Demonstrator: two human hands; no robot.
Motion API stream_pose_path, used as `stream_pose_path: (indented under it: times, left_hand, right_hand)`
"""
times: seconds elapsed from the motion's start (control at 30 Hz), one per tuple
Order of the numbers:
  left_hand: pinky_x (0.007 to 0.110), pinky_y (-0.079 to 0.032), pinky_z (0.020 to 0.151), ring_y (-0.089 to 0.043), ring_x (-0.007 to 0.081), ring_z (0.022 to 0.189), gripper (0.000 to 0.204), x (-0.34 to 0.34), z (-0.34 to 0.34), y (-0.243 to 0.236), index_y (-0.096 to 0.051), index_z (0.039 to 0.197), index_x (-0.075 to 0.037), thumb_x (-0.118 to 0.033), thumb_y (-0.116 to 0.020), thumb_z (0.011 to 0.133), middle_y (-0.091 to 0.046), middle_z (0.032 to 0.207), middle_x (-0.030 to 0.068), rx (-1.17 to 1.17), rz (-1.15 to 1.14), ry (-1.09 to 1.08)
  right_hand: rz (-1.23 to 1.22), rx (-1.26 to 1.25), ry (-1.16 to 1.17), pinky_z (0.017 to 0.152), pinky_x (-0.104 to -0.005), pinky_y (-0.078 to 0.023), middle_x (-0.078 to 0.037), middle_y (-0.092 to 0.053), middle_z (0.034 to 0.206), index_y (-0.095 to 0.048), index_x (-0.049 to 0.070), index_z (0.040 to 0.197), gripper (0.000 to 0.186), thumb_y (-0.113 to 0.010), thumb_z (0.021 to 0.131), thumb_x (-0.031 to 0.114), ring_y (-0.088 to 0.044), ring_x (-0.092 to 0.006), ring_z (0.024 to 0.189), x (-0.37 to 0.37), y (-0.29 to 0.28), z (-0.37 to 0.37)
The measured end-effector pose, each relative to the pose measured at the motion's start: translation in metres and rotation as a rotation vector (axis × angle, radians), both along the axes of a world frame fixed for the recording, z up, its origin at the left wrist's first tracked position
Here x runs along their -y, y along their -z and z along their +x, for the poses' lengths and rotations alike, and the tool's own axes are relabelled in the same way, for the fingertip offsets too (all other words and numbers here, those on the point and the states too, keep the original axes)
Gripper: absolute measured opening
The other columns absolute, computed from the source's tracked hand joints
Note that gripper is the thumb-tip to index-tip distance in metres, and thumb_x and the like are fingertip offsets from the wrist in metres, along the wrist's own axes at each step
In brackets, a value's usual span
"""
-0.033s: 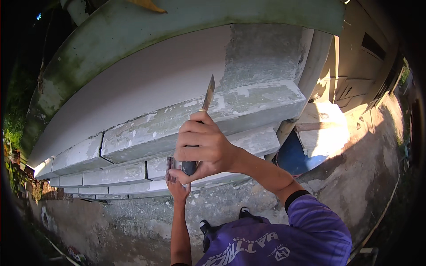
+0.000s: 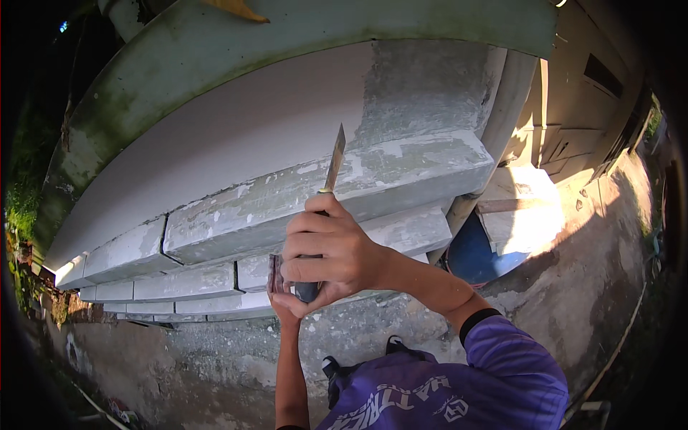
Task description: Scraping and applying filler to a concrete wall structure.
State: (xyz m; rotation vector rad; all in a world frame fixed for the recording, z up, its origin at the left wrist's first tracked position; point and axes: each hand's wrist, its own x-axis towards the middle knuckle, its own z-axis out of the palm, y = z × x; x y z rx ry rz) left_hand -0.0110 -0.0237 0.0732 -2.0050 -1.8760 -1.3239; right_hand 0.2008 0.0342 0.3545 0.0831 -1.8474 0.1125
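My right hand (image 2: 333, 247) is wrapped round the dark handle of a putty knife (image 2: 335, 163). Its metal blade points up and away, narrow as seen from here, in front of a ledge (image 2: 408, 168) with patchy white and grey coating. Just below and left, partly hidden by the right hand, my left hand (image 2: 288, 307) grips a thin, flat, stained piece (image 2: 273, 272) that stands nearly edge-on. Its full shape cannot be made out. Behind the ledge rises a wall, smooth white (image 2: 251, 129) on the left and bare grey (image 2: 430, 82) on the right.
More stepped ledges (image 2: 186, 283) run below the top one. At the right, a pipe (image 2: 505, 107) comes down beside a blue container (image 2: 476, 247) with a pale sunlit cover (image 2: 530, 204). A greenish curved edge (image 2: 301, 32) overhangs the wall. Rough concrete floor (image 2: 215, 358) lies underfoot.
My right hand and the putty knife have shifted very slightly down and left, nearer the left hand. The rest looks the same.
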Motion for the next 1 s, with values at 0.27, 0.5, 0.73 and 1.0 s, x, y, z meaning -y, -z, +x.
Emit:
stream_pose_path:
  times: [0.27, 0.5, 0.73, 1.0]
  left_hand:
    - [0.052, -0.032, 0.112, -0.04, 0.0423, 0.139, 0.063, 0.004, -0.009, 0.026, -0.051, 0.14, -0.009, -0.022, -0.069, 0.081, -0.04, 0.154, 0.0226, -0.07, -0.003, -0.041]
    - [0.052, -0.031, 0.112, -0.039, 0.0425, 0.14, 0.067, 0.006, -0.009, -0.002, -0.048, 0.143, -0.009, -0.021, -0.069, 0.081, -0.04, 0.153, 0.0245, -0.218, 0.018, 0.008]
    - [0.051, -0.031, 0.112, -0.037, 0.0412, 0.143, 0.072, 0.008, -0.022, -0.004, -0.042, 0.148, -0.009, -0.021, -0.068, 0.082, -0.036, 0.156, 0.0249, -0.235, 0.012, 0.09]
    - [0.048, -0.031, 0.113, -0.034, 0.0388, 0.146, 0.074, 0.011, -0.036, -0.005, -0.039, 0.151, -0.01, -0.023, -0.068, 0.083, -0.031, 0.159, 0.0232, -0.238, -0.098, 0.158]
  right_hand:
    - [-0.031, 0.034, 0.057, 0.078, -0.0365, -0.039, 0.003, -0.057, 0.071, -0.06, 0.013, 0.069, 0.027, -0.084, 0.059, 0.022, -0.059, -0.0198, 0.073, -0.014, 0.002, 0.012]
    - [-0.097, -0.492, -0.07, 0.055, -0.0363, -0.034, 0.0, -0.045, 0.055, -0.048, 0.008, 0.061, 0.033, -0.064, 0.081, 0.027, -0.043, -0.0196, 0.051, -0.032, -0.002, 0.039]
    - [-0.183, -0.682, -0.29, 0.049, -0.0321, -0.026, 0.002, -0.035, 0.051, -0.031, 0.016, 0.058, 0.039, -0.047, 0.092, 0.024, -0.031, -0.0139, 0.045, -0.029, -0.012, 0.07]
    - [-0.128, -0.675, -0.157, 0.046, -0.0312, -0.026, 0.001, -0.032, 0.048, -0.028, 0.017, 0.057, 0.037, -0.045, 0.089, 0.021, -0.026, -0.0123, 0.041, -0.011, -0.013, 0.028]
